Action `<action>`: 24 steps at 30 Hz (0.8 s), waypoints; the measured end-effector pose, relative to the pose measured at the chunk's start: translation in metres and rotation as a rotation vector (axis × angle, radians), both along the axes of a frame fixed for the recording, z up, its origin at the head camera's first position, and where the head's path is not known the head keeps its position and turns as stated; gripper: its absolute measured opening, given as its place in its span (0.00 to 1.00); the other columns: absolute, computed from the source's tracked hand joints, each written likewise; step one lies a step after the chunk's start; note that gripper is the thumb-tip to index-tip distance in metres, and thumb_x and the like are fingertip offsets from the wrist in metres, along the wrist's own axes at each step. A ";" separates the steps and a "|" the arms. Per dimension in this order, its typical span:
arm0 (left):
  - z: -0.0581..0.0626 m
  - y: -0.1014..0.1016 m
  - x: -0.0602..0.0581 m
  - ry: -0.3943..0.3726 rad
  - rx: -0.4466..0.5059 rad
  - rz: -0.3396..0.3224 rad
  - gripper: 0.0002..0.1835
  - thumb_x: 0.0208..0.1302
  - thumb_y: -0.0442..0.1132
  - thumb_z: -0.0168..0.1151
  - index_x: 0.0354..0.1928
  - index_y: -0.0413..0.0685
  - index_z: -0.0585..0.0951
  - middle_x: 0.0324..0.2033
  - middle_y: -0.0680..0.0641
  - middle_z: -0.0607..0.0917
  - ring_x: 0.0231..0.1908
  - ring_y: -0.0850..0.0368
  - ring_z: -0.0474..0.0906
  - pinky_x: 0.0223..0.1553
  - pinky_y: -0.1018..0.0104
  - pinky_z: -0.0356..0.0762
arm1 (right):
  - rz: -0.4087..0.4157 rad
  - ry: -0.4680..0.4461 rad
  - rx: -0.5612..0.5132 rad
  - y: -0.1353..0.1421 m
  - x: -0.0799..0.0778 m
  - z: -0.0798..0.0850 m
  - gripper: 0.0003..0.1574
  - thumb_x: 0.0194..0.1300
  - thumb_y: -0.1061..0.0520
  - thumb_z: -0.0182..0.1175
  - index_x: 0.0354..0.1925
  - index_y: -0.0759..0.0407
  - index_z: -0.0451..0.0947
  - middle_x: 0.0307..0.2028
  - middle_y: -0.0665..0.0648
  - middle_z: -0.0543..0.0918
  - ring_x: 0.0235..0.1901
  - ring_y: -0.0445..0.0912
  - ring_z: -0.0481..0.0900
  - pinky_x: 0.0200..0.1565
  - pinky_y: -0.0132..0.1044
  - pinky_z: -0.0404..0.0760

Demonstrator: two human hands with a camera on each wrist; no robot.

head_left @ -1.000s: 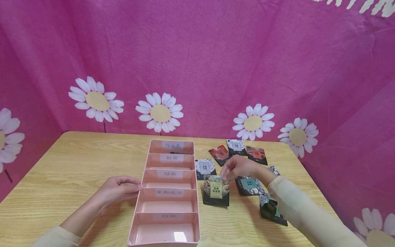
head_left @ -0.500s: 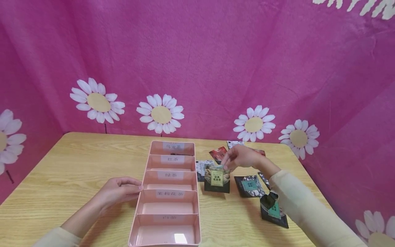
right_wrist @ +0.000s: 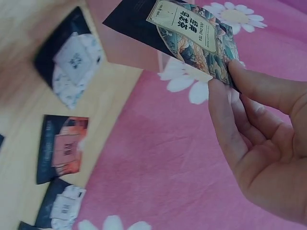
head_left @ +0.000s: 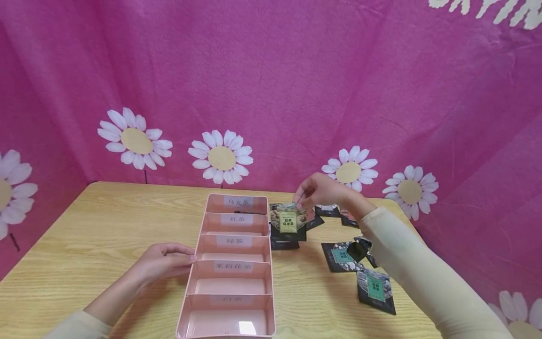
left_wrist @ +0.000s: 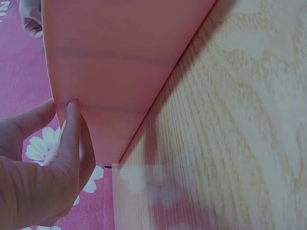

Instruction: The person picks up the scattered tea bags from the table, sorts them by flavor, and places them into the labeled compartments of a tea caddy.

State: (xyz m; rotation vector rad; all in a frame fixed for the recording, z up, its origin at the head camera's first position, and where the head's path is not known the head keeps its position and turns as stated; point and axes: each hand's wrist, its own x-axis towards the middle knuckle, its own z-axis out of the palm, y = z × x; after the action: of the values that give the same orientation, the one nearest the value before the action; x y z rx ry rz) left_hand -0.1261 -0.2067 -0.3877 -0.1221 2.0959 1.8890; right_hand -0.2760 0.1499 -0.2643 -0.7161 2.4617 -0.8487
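My right hand (head_left: pixel 323 190) pinches the top corner of a black tea packet (head_left: pixel 288 223) with a yellow label, held up beside the box's right side. In the right wrist view, thumb and fingers grip that tea packet (right_wrist: pixel 192 33) by its patterned end. A long pink divided box (head_left: pixel 228 285) with labelled compartments stands at the table's middle. At its left side, my left hand (head_left: pixel 163 266) holds the rim. The left wrist view shows thumb and fingers either side of the upper edge of the box (left_wrist: pixel 110 72). A white-labelled packet (head_left: pixel 284 245) lies partly hidden behind the held one.
Two green-labelled packets (head_left: pixel 376 289) lie right of the box, a third packet mostly under the sleeve. Farther back are red packets (head_left: pixel 348 218) and a white one (head_left: pixel 328 212). A pink flowered cloth (head_left: pixel 271 94) hangs behind the wooden table (head_left: pixel 127 207).
My right hand has lifted the yellow-labelled tea packet and carried it away from me and slightly left, beside the box's far compartments. My left hand stays at the box's rim.
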 end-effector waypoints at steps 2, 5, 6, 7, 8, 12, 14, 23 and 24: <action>0.000 0.000 0.000 -0.001 -0.002 0.001 0.22 0.60 0.36 0.65 0.51 0.26 0.76 0.35 0.51 0.87 0.39 0.62 0.85 0.48 0.66 0.87 | -0.001 0.016 -0.002 -0.006 -0.002 0.005 0.10 0.56 0.68 0.66 0.39 0.70 0.82 0.29 0.56 0.87 0.27 0.38 0.81 0.39 0.37 0.89; -0.001 0.001 0.000 -0.003 -0.003 0.004 0.22 0.60 0.36 0.65 0.51 0.26 0.76 0.35 0.51 0.87 0.39 0.61 0.85 0.48 0.66 0.87 | 0.009 0.036 -0.002 -0.014 -0.003 0.011 0.10 0.55 0.69 0.66 0.38 0.71 0.82 0.29 0.58 0.87 0.27 0.38 0.81 0.40 0.38 0.89; 0.000 0.001 0.000 -0.004 -0.001 0.005 0.22 0.60 0.36 0.65 0.51 0.26 0.76 0.35 0.51 0.87 0.39 0.61 0.85 0.48 0.65 0.87 | 0.010 0.043 0.002 -0.017 -0.004 0.013 0.10 0.55 0.68 0.66 0.38 0.71 0.82 0.30 0.59 0.87 0.27 0.37 0.81 0.40 0.38 0.90; 0.000 0.001 0.000 -0.004 -0.001 0.002 0.22 0.60 0.36 0.65 0.51 0.26 0.76 0.35 0.51 0.87 0.39 0.61 0.85 0.48 0.65 0.87 | 0.012 0.053 0.007 -0.019 -0.004 0.015 0.09 0.55 0.68 0.66 0.38 0.71 0.82 0.30 0.59 0.88 0.26 0.37 0.81 0.39 0.36 0.89; 0.000 0.001 0.000 -0.003 0.001 0.000 0.22 0.60 0.36 0.65 0.51 0.26 0.76 0.35 0.51 0.87 0.39 0.61 0.85 0.48 0.65 0.87 | 0.016 0.070 0.018 -0.022 -0.004 0.017 0.09 0.55 0.68 0.66 0.37 0.70 0.83 0.30 0.59 0.88 0.26 0.37 0.82 0.38 0.35 0.89; 0.000 0.001 0.001 -0.004 0.006 -0.003 0.23 0.60 0.37 0.65 0.52 0.25 0.75 0.36 0.50 0.87 0.40 0.61 0.85 0.49 0.65 0.87 | 0.022 0.111 0.056 -0.031 -0.005 0.024 0.08 0.55 0.67 0.67 0.36 0.67 0.84 0.30 0.60 0.88 0.26 0.39 0.82 0.37 0.36 0.89; 0.000 0.001 0.001 -0.003 0.006 -0.006 0.24 0.60 0.37 0.65 0.53 0.25 0.75 0.37 0.50 0.87 0.40 0.61 0.85 0.49 0.65 0.87 | 0.032 0.139 0.077 -0.035 -0.007 0.027 0.07 0.55 0.66 0.67 0.36 0.66 0.84 0.31 0.59 0.88 0.26 0.39 0.82 0.38 0.38 0.89; -0.001 -0.001 0.000 0.003 0.025 -0.012 0.22 0.61 0.36 0.64 0.52 0.24 0.75 0.35 0.51 0.87 0.39 0.62 0.85 0.48 0.66 0.87 | 0.032 0.197 0.115 -0.058 -0.015 0.033 0.06 0.56 0.65 0.67 0.35 0.63 0.84 0.33 0.58 0.88 0.29 0.40 0.82 0.39 0.32 0.87; -0.002 -0.001 0.000 0.005 0.029 -0.013 0.22 0.61 0.36 0.64 0.51 0.24 0.75 0.35 0.51 0.87 0.39 0.62 0.85 0.48 0.66 0.87 | 0.031 0.197 0.113 -0.061 -0.016 0.034 0.06 0.56 0.65 0.66 0.36 0.63 0.84 0.33 0.59 0.88 0.29 0.40 0.82 0.39 0.33 0.87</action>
State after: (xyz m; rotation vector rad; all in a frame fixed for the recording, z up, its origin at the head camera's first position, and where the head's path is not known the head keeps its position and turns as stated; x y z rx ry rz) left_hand -0.1260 -0.2075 -0.3894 -0.0969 2.0668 1.9125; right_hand -0.2923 0.0891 -0.2308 -0.8290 2.6399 -0.6489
